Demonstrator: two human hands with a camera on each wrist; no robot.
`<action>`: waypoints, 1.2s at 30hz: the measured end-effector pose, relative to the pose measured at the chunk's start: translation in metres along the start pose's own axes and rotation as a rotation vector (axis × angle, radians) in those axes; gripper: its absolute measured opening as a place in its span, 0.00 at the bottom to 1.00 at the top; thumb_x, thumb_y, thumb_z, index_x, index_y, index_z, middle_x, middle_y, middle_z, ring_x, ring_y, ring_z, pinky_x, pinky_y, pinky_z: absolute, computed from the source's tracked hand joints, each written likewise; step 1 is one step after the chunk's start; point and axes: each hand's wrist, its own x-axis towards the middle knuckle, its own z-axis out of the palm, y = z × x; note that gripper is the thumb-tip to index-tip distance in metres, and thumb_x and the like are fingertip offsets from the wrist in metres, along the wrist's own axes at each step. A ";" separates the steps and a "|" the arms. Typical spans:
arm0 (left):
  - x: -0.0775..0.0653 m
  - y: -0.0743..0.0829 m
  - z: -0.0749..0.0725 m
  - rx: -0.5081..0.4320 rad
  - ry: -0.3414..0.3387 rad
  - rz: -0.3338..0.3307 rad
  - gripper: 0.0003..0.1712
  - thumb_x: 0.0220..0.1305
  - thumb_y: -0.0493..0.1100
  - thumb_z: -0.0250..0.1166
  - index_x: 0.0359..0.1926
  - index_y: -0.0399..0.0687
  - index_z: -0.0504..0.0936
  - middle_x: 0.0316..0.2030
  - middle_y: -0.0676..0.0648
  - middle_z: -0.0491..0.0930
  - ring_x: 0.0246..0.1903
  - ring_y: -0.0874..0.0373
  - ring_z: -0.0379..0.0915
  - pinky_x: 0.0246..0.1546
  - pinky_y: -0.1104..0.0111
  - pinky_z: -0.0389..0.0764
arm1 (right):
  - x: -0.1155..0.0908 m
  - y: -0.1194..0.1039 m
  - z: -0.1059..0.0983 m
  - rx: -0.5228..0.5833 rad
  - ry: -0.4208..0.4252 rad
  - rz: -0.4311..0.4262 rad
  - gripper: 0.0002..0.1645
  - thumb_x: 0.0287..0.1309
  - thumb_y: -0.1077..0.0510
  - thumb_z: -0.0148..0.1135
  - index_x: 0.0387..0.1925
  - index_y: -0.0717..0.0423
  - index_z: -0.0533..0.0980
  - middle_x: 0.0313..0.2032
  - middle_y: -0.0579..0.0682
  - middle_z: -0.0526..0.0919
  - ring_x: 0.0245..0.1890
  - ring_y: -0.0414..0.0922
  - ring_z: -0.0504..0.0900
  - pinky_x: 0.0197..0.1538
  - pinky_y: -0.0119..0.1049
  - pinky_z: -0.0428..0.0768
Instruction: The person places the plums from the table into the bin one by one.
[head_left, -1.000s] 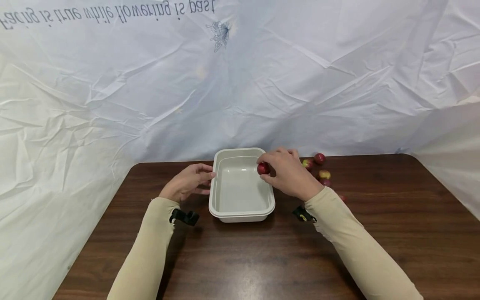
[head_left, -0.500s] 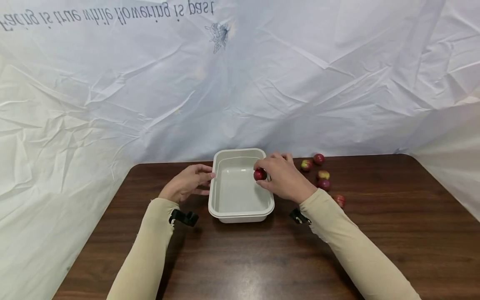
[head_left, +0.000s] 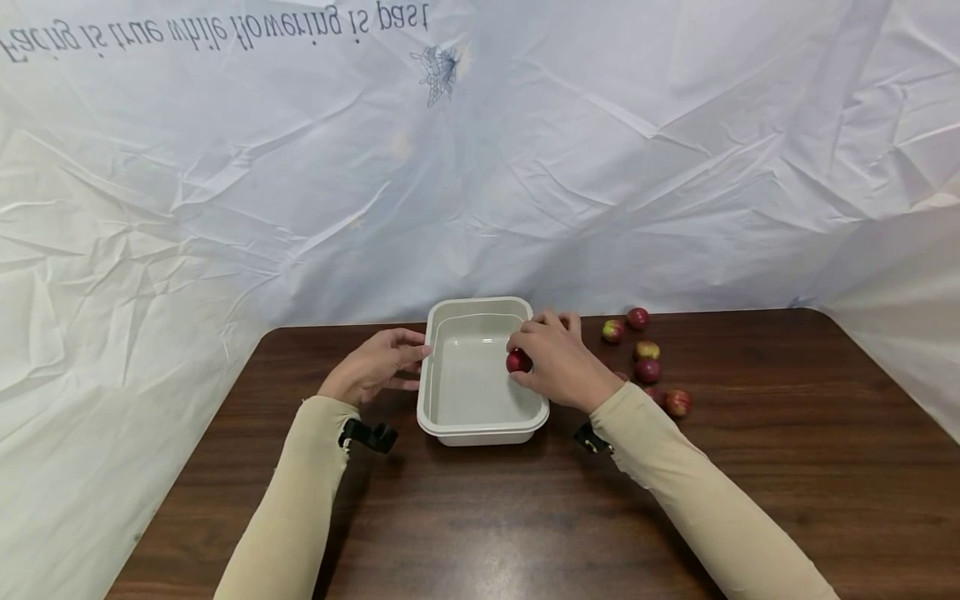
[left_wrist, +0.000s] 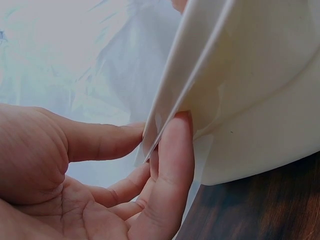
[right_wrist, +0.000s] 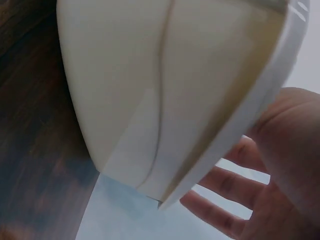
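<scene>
In the head view, a pale rectangular plastic tub stands on the table. My left hand is at its left rim; the left wrist view shows the thumb on the outside of the rim and the index finger tucked under it, pinching it. My right hand reaches over the right rim, holding a small round red fruit between thumb and fingers inside the tub. The right wrist view has the tub's outer wall and the hand beyond the rim; the fruit is hidden there.
Several small fruits lie right of the tub: a red one, a green-red one, a yellowish one and a striped red one. A white cloth hangs behind the dark wooden table.
My right hand has moved slightly left and toward me with the red fruit, down into the tub. More of the loose fruits show now. The left hand stays at the rim.
</scene>
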 end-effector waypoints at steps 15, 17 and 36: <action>0.000 0.002 0.002 0.004 0.012 0.003 0.25 0.77 0.43 0.58 0.68 0.39 0.68 0.57 0.38 0.77 0.49 0.50 0.79 0.47 0.61 0.88 | -0.001 0.002 -0.002 0.036 -0.005 0.029 0.15 0.61 0.48 0.73 0.46 0.50 0.85 0.48 0.49 0.86 0.62 0.54 0.71 0.65 0.67 0.57; -0.001 0.002 0.002 0.001 0.012 0.002 0.25 0.77 0.43 0.58 0.68 0.39 0.68 0.57 0.38 0.77 0.49 0.50 0.79 0.47 0.61 0.88 | -0.001 0.003 -0.005 0.032 0.004 0.033 0.15 0.61 0.47 0.73 0.46 0.49 0.84 0.49 0.49 0.87 0.60 0.54 0.71 0.64 0.67 0.58; 0.000 0.000 0.001 0.006 0.016 0.005 0.25 0.77 0.44 0.59 0.68 0.40 0.68 0.56 0.39 0.78 0.49 0.51 0.80 0.46 0.63 0.88 | -0.002 0.022 -0.031 0.051 0.090 0.050 0.19 0.62 0.49 0.71 0.52 0.52 0.83 0.55 0.52 0.84 0.60 0.55 0.75 0.59 0.63 0.63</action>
